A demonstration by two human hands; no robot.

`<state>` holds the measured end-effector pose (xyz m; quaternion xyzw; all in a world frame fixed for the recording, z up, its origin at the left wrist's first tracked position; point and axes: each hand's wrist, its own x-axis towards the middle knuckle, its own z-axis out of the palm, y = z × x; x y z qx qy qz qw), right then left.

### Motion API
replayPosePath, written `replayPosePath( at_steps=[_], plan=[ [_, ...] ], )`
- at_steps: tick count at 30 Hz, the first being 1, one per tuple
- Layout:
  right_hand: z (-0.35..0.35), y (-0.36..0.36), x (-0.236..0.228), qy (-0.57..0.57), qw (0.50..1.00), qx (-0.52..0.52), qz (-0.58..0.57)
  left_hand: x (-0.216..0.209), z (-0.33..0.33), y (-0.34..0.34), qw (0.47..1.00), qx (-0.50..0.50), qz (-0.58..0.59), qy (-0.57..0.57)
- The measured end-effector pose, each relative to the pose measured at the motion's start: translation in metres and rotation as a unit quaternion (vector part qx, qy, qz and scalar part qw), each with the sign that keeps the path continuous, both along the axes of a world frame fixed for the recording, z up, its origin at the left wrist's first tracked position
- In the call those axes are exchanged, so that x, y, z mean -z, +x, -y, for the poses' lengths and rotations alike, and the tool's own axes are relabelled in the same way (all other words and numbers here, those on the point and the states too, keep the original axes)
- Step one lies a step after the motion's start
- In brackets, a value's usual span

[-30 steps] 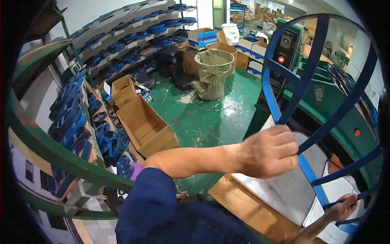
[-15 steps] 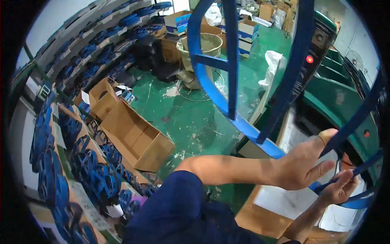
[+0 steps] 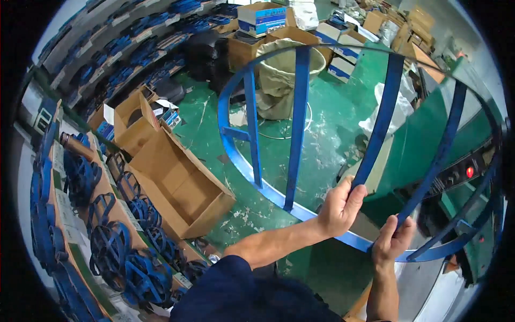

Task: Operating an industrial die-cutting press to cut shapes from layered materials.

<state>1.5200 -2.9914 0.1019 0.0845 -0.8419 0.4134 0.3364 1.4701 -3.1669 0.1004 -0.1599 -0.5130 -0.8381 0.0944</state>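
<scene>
I hold up a large oval blue cutting die [image 3: 302, 129], a metal band with several crossbars and one short cross-piece at its left. My left hand [image 3: 341, 208] is closed round the lower end of a middle crossbar, thumb up along it. Farther right, my right hand [image 3: 393, 242] grips the foot of the neighbouring crossbar, close to the lower rim. The die hangs above the floor, tilted, its far rim reaching out over a cloth-lined bin [image 3: 279, 80]. Its right end curves in front of a green machine [image 3: 429, 129].
Racks [image 3: 107, 236] loaded with smaller blue dies line the left side, with more shelves [image 3: 134, 48] behind. An open cardboard box [image 3: 182, 182] stands by the rack. Black bags [image 3: 206, 59], cartons [image 3: 260, 19] and a white plastic bag [image 3: 383, 110] lie farther off. A red light [image 3: 470, 172] glows on the machine.
The die has swung lower and leftward, away from the machine and the white work surface, and more of it shows. Both hands moved left with it; my view turned right.
</scene>
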Motion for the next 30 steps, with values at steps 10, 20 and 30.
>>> replayPosePath(
  at_steps=[10, 20, 30],
  plan=[
    [0.089, -0.078, 0.019, -0.052, 0.963, -0.171, 0.202, 0.042, 0.11, -0.068, 0.991, -0.027, 0.089, -0.097],
    [0.142, -0.249, 0.03, 0.135, 0.931, -0.239, 0.241, 0.044, 0.202, -0.214, 0.954, -0.078, 0.094, -0.273],
    [0.17, -0.499, 0.028, 0.289, 0.894, -0.332, 0.09, 0.003, 0.245, -0.434, 0.903, -0.07, 0.09, -0.413]
  ],
)
